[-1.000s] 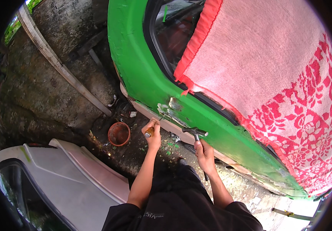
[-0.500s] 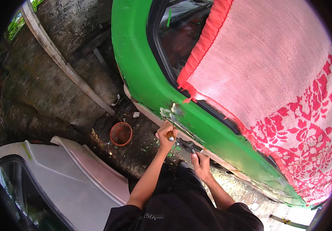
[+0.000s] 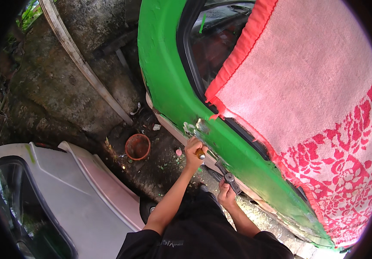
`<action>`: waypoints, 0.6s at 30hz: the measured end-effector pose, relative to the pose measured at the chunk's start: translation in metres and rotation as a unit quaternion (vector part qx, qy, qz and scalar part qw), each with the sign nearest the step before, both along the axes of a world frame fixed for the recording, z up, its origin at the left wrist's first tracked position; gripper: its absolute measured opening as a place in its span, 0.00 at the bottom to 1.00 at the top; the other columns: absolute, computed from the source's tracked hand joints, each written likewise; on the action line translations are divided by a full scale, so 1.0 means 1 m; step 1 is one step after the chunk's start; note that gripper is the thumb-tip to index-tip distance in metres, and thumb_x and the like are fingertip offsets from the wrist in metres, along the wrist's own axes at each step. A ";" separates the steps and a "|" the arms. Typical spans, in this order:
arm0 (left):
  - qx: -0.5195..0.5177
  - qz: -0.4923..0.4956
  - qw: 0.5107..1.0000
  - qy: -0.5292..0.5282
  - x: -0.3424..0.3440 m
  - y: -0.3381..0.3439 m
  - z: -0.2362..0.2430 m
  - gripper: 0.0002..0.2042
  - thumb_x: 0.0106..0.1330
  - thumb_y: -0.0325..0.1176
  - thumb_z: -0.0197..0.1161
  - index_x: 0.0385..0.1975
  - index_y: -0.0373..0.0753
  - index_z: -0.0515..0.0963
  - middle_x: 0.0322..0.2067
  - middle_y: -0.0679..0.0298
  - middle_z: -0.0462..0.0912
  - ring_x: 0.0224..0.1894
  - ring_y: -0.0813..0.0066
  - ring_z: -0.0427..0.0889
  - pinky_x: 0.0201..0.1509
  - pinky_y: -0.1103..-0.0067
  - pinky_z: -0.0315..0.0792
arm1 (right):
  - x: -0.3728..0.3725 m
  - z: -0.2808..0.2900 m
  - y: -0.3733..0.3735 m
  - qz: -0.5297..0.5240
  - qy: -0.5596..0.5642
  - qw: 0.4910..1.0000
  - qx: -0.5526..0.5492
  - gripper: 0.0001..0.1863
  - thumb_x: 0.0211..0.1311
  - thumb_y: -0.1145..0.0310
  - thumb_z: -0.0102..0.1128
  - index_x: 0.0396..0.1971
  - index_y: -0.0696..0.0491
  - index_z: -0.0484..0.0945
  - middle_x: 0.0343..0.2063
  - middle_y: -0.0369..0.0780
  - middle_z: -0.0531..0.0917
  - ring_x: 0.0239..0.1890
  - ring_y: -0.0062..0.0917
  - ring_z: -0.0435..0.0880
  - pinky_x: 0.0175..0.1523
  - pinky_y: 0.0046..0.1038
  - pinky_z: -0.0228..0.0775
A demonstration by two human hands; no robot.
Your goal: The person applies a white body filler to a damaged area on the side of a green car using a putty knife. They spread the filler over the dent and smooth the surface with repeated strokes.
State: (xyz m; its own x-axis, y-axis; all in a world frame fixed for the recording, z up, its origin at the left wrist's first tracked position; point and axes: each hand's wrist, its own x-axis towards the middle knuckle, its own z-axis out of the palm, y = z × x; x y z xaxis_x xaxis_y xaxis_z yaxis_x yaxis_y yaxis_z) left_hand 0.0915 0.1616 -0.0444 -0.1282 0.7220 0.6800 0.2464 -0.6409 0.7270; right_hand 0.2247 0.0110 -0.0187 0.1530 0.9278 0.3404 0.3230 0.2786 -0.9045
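Observation:
My left hand (image 3: 193, 152) is closed round the brown, metal-capped handle of a chisel (image 3: 200, 154), held against the lower side of a green car body (image 3: 164, 82). The chisel's blade is hidden behind my fist and the panel. Around there the paint is chipped, with a pale bare patch (image 3: 202, 125) just above my hand. My right hand (image 3: 226, 194) grips a dark metal hammer (image 3: 230, 178) close to its head, below and to the right of the chisel and apart from it.
A pink and red patterned towel (image 3: 307, 82) drapes over the green car's window side. On the dirty ground stands a terracotta-coloured pot (image 3: 137, 146), with paint flakes scattered about. A greyish-white vehicle (image 3: 78, 194) is close on the left. Behind, a long pale rail (image 3: 80, 62) leans by the wall.
The hammer has swung down and away from the chisel's capped end, and its head has turned. My left hand keeps hold of the chisel at the panel. The whole view has shifted slightly.

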 end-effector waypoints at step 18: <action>0.004 -0.009 0.998 -0.064 -0.037 -0.001 -0.024 0.13 0.51 0.13 0.55 0.18 0.33 0.57 0.17 0.60 0.59 0.22 0.67 0.64 0.33 0.76 0.63 | 0.004 -0.008 0.014 -0.032 -0.090 0.991 -0.096 0.16 0.72 0.62 0.47 0.27 0.57 0.75 0.14 0.43 0.74 0.18 0.39 0.73 0.31 0.40 0.64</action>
